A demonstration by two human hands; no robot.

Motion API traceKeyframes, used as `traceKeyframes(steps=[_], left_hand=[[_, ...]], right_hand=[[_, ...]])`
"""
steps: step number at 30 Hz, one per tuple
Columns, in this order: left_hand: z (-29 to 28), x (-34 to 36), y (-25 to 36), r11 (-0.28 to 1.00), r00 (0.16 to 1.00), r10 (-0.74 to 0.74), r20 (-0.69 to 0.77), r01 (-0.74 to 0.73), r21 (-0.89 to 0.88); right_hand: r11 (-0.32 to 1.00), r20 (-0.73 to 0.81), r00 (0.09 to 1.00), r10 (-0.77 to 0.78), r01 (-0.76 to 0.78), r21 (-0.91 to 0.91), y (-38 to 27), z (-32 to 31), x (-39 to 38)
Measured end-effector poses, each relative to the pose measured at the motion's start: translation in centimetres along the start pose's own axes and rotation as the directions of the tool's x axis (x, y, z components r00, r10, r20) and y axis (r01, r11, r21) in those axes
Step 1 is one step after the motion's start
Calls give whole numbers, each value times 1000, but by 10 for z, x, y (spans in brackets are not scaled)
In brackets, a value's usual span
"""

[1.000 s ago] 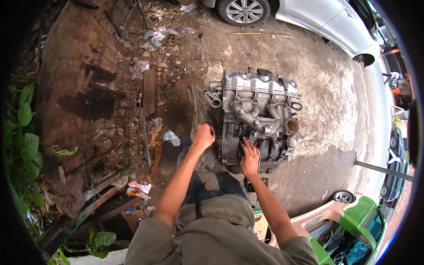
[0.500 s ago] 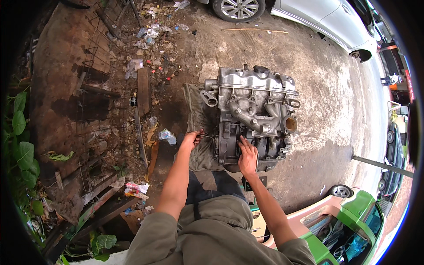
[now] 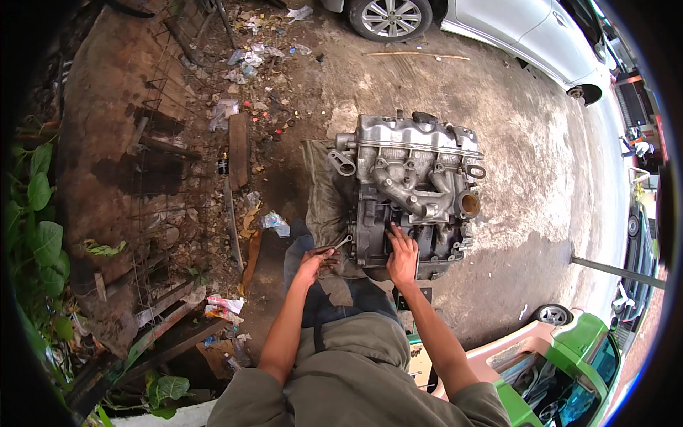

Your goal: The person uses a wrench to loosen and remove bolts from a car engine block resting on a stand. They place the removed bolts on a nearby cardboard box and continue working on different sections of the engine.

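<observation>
My left hand (image 3: pixel 313 265) is closed around a slim metal wrench (image 3: pixel 343 243). The wrench's ring-shaped end points up and right, close to the left end of the engine (image 3: pixel 370 238); whether it touches cannot be made out. My right hand (image 3: pixel 403 256) lies on the dark lower block with its fingers stretched out, below the silver intake manifold (image 3: pixel 405 193). A silver valve cover (image 3: pixel 391 134) with a dark cap tops the engine. At the manifold's right end is a round opening with a brownish inside (image 3: pixel 469 205).
A grey cloth (image 3: pixel 324 185) lies under the engine's left side. Litter (image 3: pixel 275 223) and a wooden plank (image 3: pixel 239 149) lie to the left. A silver car (image 3: pixel 498 21) stands beyond, a green vehicle (image 3: pixel 580 349) at lower right, and leafy plants (image 3: pixel 43 235) at far left.
My left hand has drawn back toward me, and the wrench has swung from nearly level to slanting upward. My right hand keeps its place on the engine block. The whole view has shifted slightly.
</observation>
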State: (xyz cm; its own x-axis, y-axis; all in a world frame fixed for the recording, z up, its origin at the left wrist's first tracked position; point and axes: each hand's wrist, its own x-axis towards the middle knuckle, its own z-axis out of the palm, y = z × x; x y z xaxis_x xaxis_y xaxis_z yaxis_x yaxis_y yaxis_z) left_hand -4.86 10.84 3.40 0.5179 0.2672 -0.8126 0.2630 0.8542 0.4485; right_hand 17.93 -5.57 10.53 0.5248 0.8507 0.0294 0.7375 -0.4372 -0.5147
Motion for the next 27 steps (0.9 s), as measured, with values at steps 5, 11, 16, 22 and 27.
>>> traceKeyframes(steps=[5,11,16,22,27], left_hand=[[4,6,27,899,981,119,151,-171,403],[18,14,25,845,971,225,86,-238,478],[29,31,5,822,908,392,-147,-273,500],[41,43,-7,571,814,563,-142,-259,779],[55,32,0,530,777,619,-112,-309,790]], right_hand=[[999,-2,1000,9,-9,-38,-3,-2,0],[999,7,1000,3,-3,-39,-2,-3,0],[1000,2,1000,5,-5,18,0,0,-1],[1000,6,1000,7,-7,11,0,-1,0],[999,3,1000,2,-2,-40,-2,-3,-1]])
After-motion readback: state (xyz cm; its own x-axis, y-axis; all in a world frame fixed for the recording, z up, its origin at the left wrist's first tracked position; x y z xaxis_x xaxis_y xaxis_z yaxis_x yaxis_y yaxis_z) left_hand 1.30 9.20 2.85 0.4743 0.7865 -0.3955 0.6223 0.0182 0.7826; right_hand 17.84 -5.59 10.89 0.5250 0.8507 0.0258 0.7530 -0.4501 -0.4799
